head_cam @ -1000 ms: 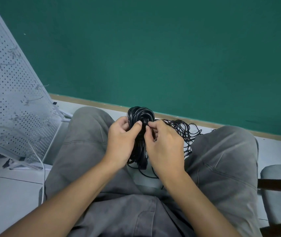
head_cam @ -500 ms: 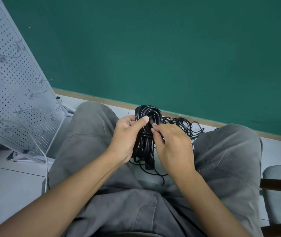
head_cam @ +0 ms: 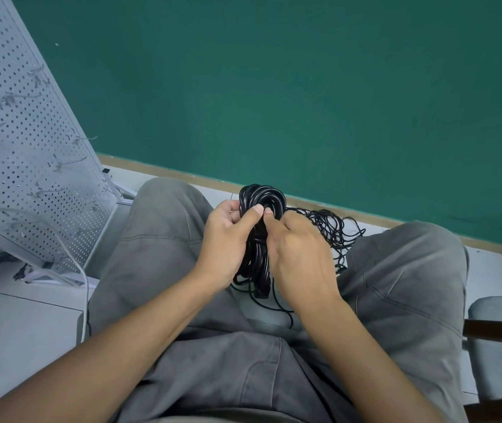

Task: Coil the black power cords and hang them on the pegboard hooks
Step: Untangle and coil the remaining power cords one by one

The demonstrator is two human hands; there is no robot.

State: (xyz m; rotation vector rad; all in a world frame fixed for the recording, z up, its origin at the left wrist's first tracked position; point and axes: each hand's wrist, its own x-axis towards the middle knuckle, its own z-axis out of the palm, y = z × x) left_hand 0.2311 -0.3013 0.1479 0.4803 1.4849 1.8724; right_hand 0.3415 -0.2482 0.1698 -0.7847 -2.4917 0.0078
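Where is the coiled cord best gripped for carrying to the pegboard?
Grip the coil at its bound waist, below the top loop, from the side, as the left hand does now. The strands bunch tightest there and the loop stays free for a hook.

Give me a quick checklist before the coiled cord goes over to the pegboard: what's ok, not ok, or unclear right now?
1. Left hand grips the coiled black cord: ok.
2. Right hand pinches the cord beside the left thumb: ok.
3. Coil bundled tight at the top: ok.
4. Loose ends tucked in: not ok; a plug end and strands dangle below the hands.
5. Bundle free of the loose cord pile behind it: cannot tell.
6. Free hook on the pegboard: cannot tell; the hooks show only as blurred shapes.
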